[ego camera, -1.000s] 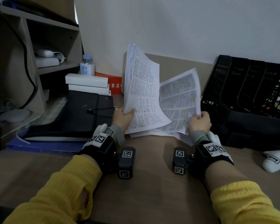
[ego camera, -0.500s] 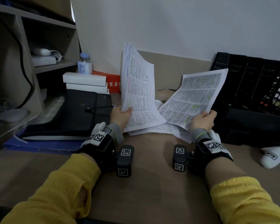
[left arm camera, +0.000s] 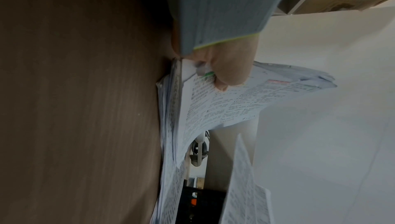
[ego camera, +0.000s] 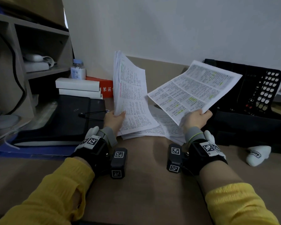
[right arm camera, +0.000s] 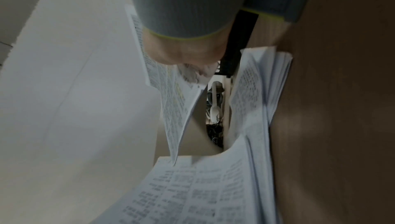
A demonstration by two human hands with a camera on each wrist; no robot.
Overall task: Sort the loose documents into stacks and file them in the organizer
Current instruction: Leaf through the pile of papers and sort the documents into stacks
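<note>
I'm watching the left hand (ego camera: 114, 118) gripping a thick sheaf of papers (ego camera: 130, 95) by its near left edge, thumb on the printed face — it's standing almost upright on the desk (ego camera: 141, 184). The right hand (ego camera: 195, 119) is pinching 1 single sheet (ego camera: 193, 90) at its near edge and holding it up, tilted, right of the sheaf and apart from it. More loose pages (ego camera: 162, 129) are lying flat on the desk between the 2 hands. The black organizer (ego camera: 256, 101) is sitting at the far right — the lifted sheet's far corner is overlapping it in the head view.
</note>
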